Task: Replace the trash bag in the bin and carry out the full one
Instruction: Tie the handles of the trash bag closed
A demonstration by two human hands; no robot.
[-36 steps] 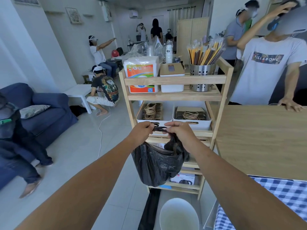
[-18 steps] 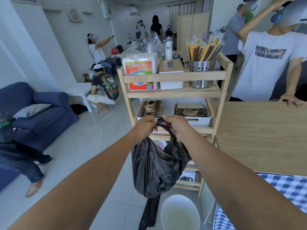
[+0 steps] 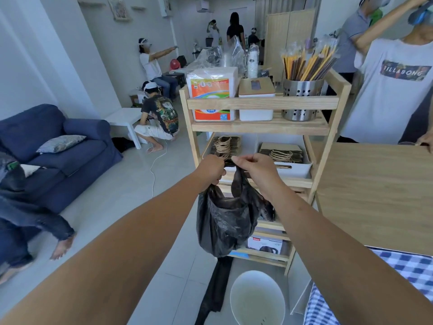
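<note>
Both hands grip the twisted top of a crinkled, glossy black trash bag (image 3: 225,221): left hand (image 3: 212,168) fisted, right hand (image 3: 256,168) pinching. The bulging bag hangs below them, above a round white plastic bin (image 3: 257,299) near a slatted wooden shelf (image 3: 262,127).

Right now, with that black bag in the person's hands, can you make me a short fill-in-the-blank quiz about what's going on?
1. Both hands, left hand and right hand, grip the top of the ____ trash bag.
2. The white bin on the floor has ____ liner in it.
3. Another black bag lies on the ____ beside the bin.

Missing words: black; no; floor
</note>
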